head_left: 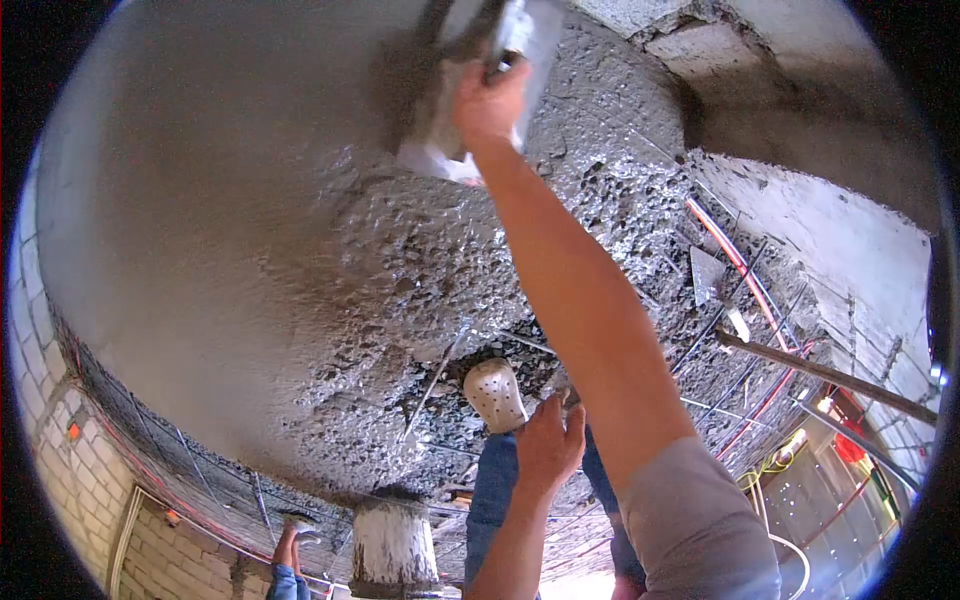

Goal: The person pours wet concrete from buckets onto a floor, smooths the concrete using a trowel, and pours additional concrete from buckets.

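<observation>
A flat metal trowel (435, 125) lies against the smooth wet concrete (200, 200) at the top of the view. My right hand (490, 100) is wrapped round its handle, with the arm stretched forward. My left hand (550, 440) is low in the middle, near my knees and beside a shoe with holes (495, 395); its fingers are partly bent, and I make out nothing in it. Rough, wet, pebbly concrete (400, 280) lies between the trowel and the shoe.
A white bucket (393, 545) stands at the bottom. A pointed trowel (706, 275) lies on rough concrete at the right, near red pipes (735, 255), rebar and a wooden stick (830, 375). Another person's legs (287, 560) show at the lower left. Block walls (80, 450) edge the area.
</observation>
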Tool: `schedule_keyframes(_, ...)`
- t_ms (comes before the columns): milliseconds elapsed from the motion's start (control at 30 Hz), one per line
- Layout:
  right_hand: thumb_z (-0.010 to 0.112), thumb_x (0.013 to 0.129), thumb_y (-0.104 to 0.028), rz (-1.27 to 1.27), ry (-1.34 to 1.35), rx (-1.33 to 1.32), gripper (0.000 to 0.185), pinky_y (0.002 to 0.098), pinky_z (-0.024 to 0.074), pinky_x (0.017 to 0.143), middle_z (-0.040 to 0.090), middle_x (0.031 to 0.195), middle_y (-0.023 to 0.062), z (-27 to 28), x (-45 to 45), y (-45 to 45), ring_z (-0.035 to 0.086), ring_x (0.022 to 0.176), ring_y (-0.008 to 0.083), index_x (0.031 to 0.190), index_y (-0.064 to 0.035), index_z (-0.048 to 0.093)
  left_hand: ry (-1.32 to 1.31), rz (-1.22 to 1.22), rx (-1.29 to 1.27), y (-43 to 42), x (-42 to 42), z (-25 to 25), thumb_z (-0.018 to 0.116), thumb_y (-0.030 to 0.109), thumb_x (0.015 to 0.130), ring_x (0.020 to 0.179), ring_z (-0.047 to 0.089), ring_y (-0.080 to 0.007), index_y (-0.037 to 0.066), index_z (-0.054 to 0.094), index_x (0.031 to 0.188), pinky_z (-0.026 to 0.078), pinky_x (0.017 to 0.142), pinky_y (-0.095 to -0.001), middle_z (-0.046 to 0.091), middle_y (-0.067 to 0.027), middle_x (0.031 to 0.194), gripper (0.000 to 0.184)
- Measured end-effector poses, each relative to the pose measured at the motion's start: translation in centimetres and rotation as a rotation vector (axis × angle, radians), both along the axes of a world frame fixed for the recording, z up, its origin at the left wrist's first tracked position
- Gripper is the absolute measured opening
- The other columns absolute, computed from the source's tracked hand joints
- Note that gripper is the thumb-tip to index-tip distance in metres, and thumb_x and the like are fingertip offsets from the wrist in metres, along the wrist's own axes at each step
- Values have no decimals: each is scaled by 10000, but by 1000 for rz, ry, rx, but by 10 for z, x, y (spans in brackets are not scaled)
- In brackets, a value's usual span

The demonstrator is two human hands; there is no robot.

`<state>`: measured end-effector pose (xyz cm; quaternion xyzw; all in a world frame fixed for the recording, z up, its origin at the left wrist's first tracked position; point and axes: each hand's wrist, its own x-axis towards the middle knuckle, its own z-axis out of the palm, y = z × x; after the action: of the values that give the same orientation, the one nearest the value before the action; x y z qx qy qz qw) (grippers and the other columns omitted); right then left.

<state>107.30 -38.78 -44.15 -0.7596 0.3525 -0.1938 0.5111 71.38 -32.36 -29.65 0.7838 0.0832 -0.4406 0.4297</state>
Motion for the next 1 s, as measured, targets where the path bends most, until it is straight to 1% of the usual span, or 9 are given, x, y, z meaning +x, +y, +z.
schedule_keyframes(100,585,825,-263,91,33,168,500,441,445,790,568,995,257,-5,35,37,567,891,413,1166,-4,328,-17,6,-21,6,-18,-14,523,281,864,850,606,-383,9,535,1052,475,727,-488,615,-217,903,331)
schedule_keyframes(200,590,810,-216,41,-252,431,522,414,439,814,536,1086,238,-52,76,57,547,934,380,1181,-6,288,-35,16,-40,9,-14,-14,524,274,861,852,603,-386,10,534,1050,472,727,-489,613,-220,904,325)
schedule_keyframes(267,612,781,-167,2,-8,287,585,390,429,861,491,1176,225,-34,81,58,521,978,361,1207,12,253,-34,18,-43,11,-10,-11,525,269,859,853,600,-388,11,534,1049,470,727,-489,611,-222,905,321)
schedule_keyframes(300,544,776,-106,-11,-44,179,595,477,413,879,514,1064,335,-22,72,58,518,1006,474,1243,62,216,-39,17,-43,11,-9,-11,525,267,858,854,599,-389,11,534,1049,469,728,-489,610,-223,905,319)
schedule_keyframes(400,639,744,-157,-43,55,214,677,436,417,898,527,1097,309,-15,64,46,528,1020,455,1240,26,217,-48,19,-50,10,-11,-12,526,260,856,856,596,-393,13,533,1047,466,728,-489,608,-226,906,313)
schedule_keyframes(533,652,733,-171,-75,52,132,682,468,411,889,536,1052,342,-2,36,20,518,1017,493,1232,28,232,-52,29,-69,6,-7,-8,528,251,852,858,591,-397,14,532,1045,463,728,-490,605,-230,907,305)
schedule_keyframes(800,491,766,-111,-77,144,117,504,484,402,880,542,1040,332,12,-22,-27,522,1001,491,1195,26,264,-92,-113,-56,-4,-15,-8,517,224,863,877,589,-399,3,532,1068,462,743,-479,604,-243,932,302)
schedule_keyframes(933,496,762,-120,-134,133,104,494,489,399,862,546,1033,321,11,-41,-49,527,983,492,1186,5,274,-205,-175,-62,-8,-24,-17,509,226,873,891,591,-399,-9,539,1095,465,763,-471,607,-247,957,324)
schedule_keyframes(1000,496,761,-129,-156,160,107,488,497,396,862,543,1037,325,14,-53,-60,521,988,497,1180,6,284,-57,4,-99,-11,-5,-2,505,231,878,903,591,-399,-16,548,1103,466,779,-467,606,-251,972,337)
